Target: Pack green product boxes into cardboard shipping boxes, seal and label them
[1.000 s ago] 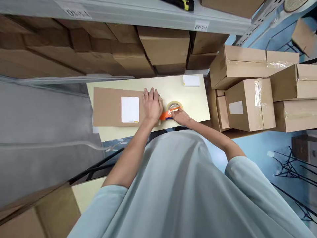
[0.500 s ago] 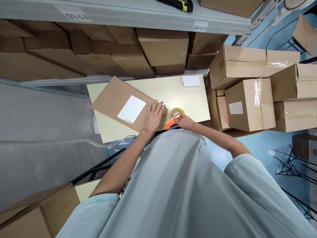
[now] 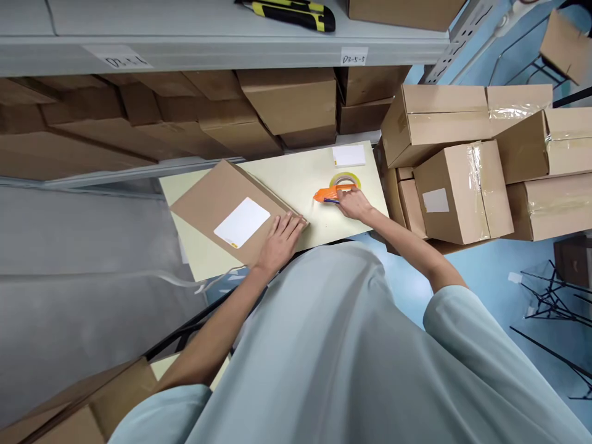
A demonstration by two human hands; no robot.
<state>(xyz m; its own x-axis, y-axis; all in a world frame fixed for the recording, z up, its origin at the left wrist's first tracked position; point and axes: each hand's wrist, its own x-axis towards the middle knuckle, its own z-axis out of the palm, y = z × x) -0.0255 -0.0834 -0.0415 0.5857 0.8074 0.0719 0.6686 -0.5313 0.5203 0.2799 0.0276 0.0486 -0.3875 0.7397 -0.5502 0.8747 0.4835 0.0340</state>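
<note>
My left hand (image 3: 279,240) lies flat on the near right end of a brown cardboard box (image 3: 210,206), fingers stretched out. A white label (image 3: 242,222) is stuck on the top of that box. To the right, my right hand (image 3: 353,203) is closed around an orange tape dispenser (image 3: 324,193) loaded with a roll of yellowish tape (image 3: 356,179). The dispenser is just above the pale tabletop, right of the box and apart from it; whether it touches the table I cannot tell. A stack of white labels (image 3: 349,155) lies at the table's far right corner.
The pale table (image 3: 194,259) stands below a metal shelf (image 3: 194,58) with a yellow-and-black utility knife (image 3: 291,13) on it. Cardboard boxes (image 3: 296,102) fill the level beneath. Taped cartons (image 3: 462,197) are piled at the right. A white cable (image 3: 176,280) hangs at the left.
My right hand has carried the tape dispenser away from the box's right end, farther over the table and slightly right. The left hand stays on the box. The view has shifted a little.
</note>
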